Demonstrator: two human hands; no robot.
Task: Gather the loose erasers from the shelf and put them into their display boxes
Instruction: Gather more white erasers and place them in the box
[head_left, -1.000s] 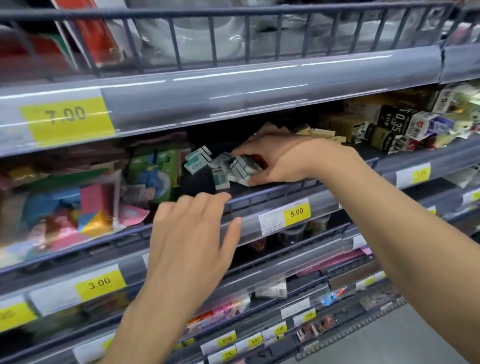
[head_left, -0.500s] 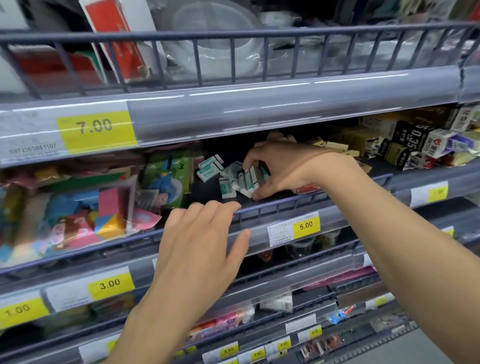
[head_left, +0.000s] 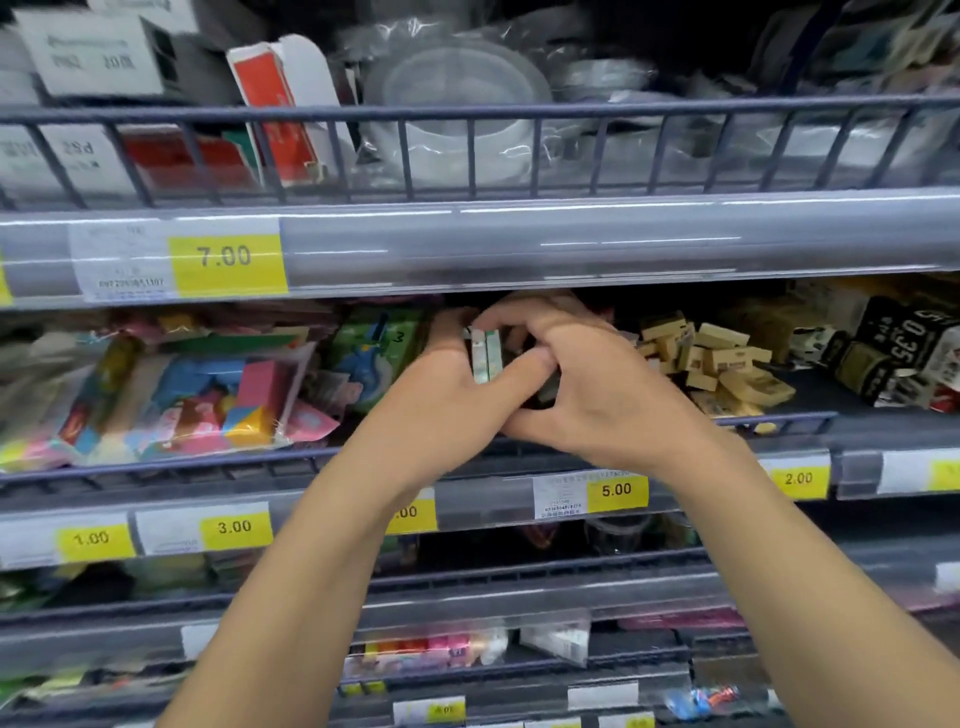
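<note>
Both hands meet on the middle shelf (head_left: 779, 426). A bunch of small green-and-white erasers (head_left: 485, 356) stands upright between them. My left hand (head_left: 441, 384) presses against the bunch from the left. My right hand (head_left: 587, 374) curls over it from the right, thumb against the front. Whatever lies under my right palm is hidden. A loose heap of tan erasers (head_left: 711, 364) lies on the same shelf just right of my right hand. No display box for the green erasers is visible.
Black boxes marked 0.35 (head_left: 904, 343) sit at the far right. Colourful packets (head_left: 171, 400) and a green pack (head_left: 374, 353) fill the left. A wire rail (head_left: 156, 465) fronts the shelf, and the shelf above (head_left: 519, 244) overhangs closely.
My left hand has risen from the shelf's front rail up into the shelf and closed against the erasers. My right hand has drawn the scattered erasers together into one bunch.
</note>
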